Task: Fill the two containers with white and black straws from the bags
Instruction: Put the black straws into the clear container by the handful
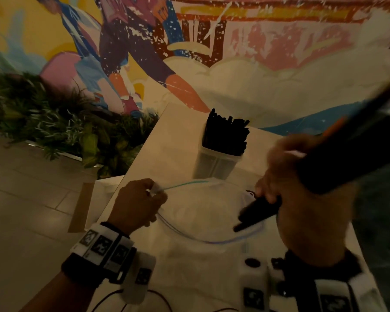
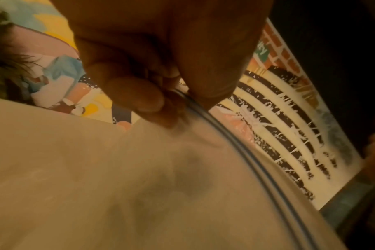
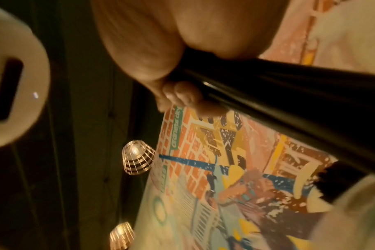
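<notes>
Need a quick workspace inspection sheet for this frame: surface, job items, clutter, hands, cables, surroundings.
Surface: light tabletop, partly covered by the bag.
Job's things: clear container upright, packed with black straws; clear zip bag lying open before it; bundle of black straws at the bag mouth. White straws and a second container: nothing seen.
Clutter: nothing seen.
Hands: left hand pinches the bag's rim; right hand grips the bundle.
Cables: thin dark cable at the near table edge, below the left wrist.
Surroundings: painted mural wall, green plants, tiled floor; dim light.
</notes>
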`<move>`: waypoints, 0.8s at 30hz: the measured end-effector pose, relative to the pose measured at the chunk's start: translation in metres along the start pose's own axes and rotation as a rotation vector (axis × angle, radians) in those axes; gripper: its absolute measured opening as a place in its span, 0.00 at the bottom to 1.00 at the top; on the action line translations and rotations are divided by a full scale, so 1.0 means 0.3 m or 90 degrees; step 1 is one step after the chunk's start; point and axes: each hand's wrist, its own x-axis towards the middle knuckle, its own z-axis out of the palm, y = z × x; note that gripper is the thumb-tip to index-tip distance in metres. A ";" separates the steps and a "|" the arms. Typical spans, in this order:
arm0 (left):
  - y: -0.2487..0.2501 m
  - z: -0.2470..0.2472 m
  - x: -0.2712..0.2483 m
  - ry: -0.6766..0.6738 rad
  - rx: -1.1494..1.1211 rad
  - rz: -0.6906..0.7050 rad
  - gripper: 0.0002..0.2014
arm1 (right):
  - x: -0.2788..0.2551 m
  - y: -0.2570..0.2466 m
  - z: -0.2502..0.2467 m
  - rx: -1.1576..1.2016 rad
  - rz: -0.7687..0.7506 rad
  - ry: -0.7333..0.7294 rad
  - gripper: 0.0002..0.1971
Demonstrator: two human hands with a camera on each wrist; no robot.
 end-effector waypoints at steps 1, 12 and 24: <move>0.029 -0.013 -0.010 -0.017 -0.019 0.014 0.05 | 0.004 0.015 -0.001 -0.080 0.035 -0.053 0.13; 0.040 -0.041 -0.013 -0.144 -0.600 0.048 0.37 | -0.058 0.223 -0.005 -0.338 0.196 -0.166 0.16; -0.015 0.015 0.016 -0.027 -0.413 0.009 0.13 | -0.037 0.229 -0.128 0.042 0.530 -0.024 0.12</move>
